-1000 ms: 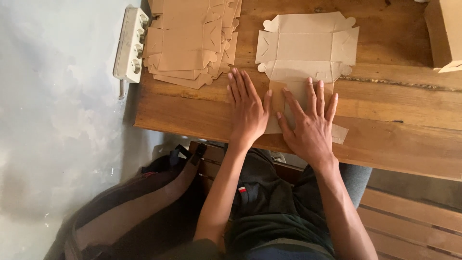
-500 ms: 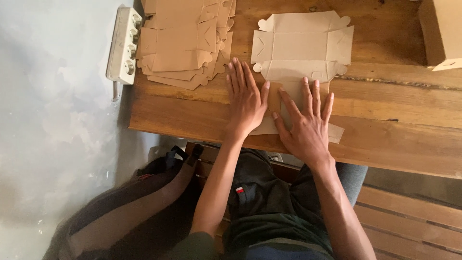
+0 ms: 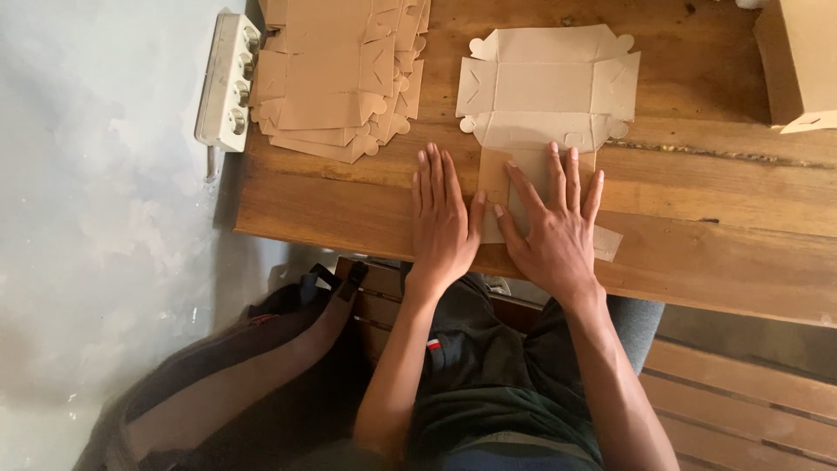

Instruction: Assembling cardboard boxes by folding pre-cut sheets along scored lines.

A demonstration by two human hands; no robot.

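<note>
Both palms are pressing flat, fingers spread: left hand (image 3: 445, 222) beside, right hand (image 3: 552, 225) atop the flat cardboard box blank (image 3: 545, 87) near the wooden table (image 3: 715, 187) edge. Uneven pressure risks a crooked crease.

Matt tan cardboard box blank (image 3: 545, 83); at nine o'clock, a matching cardboard stack (image 3: 336, 74). Worn, grainy wooden table (image 3: 697, 209). Glossy white plastic power strip (image 3: 227, 83).

Both hands lie flat near the table's (image 3: 697, 262) front edge. The left hand (image 3: 443, 222) touches wood; the right hand (image 3: 554, 228) presses a flat cardboard sheet (image 3: 545, 83).
</note>
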